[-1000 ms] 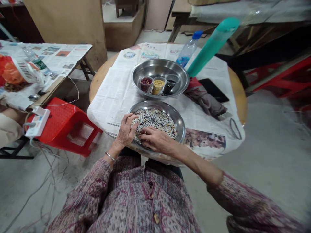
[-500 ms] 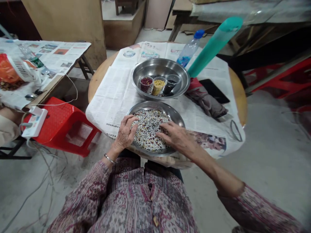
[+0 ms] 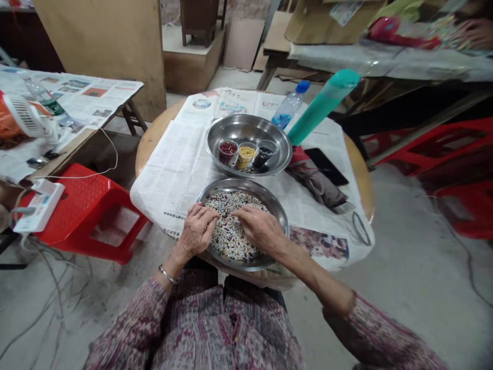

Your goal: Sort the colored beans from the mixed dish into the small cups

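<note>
A steel basin [image 3: 283, 226] at the table's near edge holds mixed grains [image 3: 234, 241], mostly white with dark red, yellow and black ones. My left hand [image 3: 195, 231] rests over its left rim with fingers bent together against the thumb. From the right, my right hand [image 3: 262, 229] reaches over the grains, its fingers drawn together at their tips near the middle. Whatever either hand pinches is too small to make out. Behind stands a second steel basin [image 3: 246, 123] with three clear cups: red beans [image 3: 228, 149], yellow grains [image 3: 246, 155] and black beans [image 3: 265, 151].
A blue-capped bottle [image 3: 288, 108], a green tube-shaped thing [image 3: 325, 105], a dark phone-like slab [image 3: 326, 167] and a folded grey cloth item [image 3: 319, 185] lie right of the basins on newspaper. At left, a red stool [image 3: 88, 205] carries a power strip [image 3: 40, 207].
My right hand has moved left across the grains toward my left hand, and its fingers have drawn together. My left fingers have closed up. The view has tilted up slightly.
</note>
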### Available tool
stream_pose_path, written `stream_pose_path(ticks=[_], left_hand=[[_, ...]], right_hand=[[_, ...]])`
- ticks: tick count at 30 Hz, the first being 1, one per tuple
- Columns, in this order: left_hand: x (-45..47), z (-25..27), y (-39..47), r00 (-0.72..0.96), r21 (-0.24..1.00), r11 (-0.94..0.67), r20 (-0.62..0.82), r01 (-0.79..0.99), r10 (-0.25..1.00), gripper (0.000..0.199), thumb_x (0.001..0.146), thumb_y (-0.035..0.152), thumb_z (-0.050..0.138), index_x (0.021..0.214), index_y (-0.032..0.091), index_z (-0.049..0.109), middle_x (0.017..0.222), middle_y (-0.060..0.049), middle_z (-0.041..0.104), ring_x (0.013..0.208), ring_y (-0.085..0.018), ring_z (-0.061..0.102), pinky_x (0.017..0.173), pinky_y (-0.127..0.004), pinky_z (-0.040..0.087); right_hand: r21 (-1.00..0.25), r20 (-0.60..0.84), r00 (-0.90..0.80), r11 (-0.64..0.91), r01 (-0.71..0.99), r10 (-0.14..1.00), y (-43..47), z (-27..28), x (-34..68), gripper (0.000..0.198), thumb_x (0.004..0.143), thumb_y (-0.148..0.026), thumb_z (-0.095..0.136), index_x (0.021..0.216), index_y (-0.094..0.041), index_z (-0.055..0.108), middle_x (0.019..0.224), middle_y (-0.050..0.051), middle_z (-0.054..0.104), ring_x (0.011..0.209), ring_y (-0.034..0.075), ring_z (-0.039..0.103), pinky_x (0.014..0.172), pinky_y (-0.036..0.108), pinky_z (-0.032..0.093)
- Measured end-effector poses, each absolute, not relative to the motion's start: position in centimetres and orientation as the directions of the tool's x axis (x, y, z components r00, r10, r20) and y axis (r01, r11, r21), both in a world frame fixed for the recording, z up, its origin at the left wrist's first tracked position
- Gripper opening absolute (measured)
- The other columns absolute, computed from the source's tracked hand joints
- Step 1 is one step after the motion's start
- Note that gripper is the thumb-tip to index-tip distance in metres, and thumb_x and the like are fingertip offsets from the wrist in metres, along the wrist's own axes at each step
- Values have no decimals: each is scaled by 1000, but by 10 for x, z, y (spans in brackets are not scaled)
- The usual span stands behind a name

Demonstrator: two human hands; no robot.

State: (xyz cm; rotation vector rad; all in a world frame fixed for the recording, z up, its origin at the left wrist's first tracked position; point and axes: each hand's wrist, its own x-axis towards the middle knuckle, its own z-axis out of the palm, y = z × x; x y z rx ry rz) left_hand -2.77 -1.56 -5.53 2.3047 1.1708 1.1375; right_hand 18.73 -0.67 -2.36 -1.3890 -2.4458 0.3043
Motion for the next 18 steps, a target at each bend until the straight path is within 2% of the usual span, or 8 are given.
stream_pose_path(ticks=[4, 8, 11, 13, 18], left_hand=[[-28, -55, -16, 351, 583, -614, 508, 531, 786, 18, 100, 19, 44, 99, 22, 63, 96, -3, 71, 100, -19, 62, 110, -44, 37], [-28, -56, -15, 346, 587, -611, 508, 531, 789, 18, 100, 20, 45, 100, 22, 63, 95, -2, 71, 98, -19, 63, 110, -44, 37], [-29, -57, -14, 342, 582, -617, 519, 530, 783, 18, 99, 19, 45, 99, 21, 63, 95, -2, 70, 97, -18, 63, 110, -43, 37], [-29, -57, -14, 338, 582, -620, 526, 527, 780, 17, 98, 18, 45, 98, 21, 63, 94, -2, 70, 96, -18, 63, 110, -43, 37], [-29, -57, -13, 345, 584, -623, 524, 520, 779, 20, 99, 19, 43, 99, 21, 63, 94, -2, 70, 95, -18, 63, 110, -43, 37]], right_hand=[[-505, 307, -306, 427, 750, 901, 6, -5, 198, 15, 91, -22, 58, 93, -21, 72, 91, 5, 75, 81, 19, 69, 76, 32, 53], [-554, 387, -24, 253, 793, 922, 47, 28, 216, 17, 88, -32, 61, 90, -22, 75, 86, 5, 76, 73, 20, 68, 69, 34, 52], [-489, 354, 138, 57, 870, 925, 92, 45, 233, 17, 84, -32, 64, 88, -21, 77, 81, 7, 75, 75, 23, 68, 71, 37, 51], [-445, 312, 188, -31, 895, 931, 122, 49, 243, 18, 83, -32, 64, 89, -21, 77, 84, 9, 75, 83, 26, 68, 73, 39, 51], [-312, 115, 154, -111, 944, 981, 172, 47, 252, 17, 82, -29, 67, 90, -18, 77, 92, 11, 75, 95, 28, 67, 80, 39, 51]])
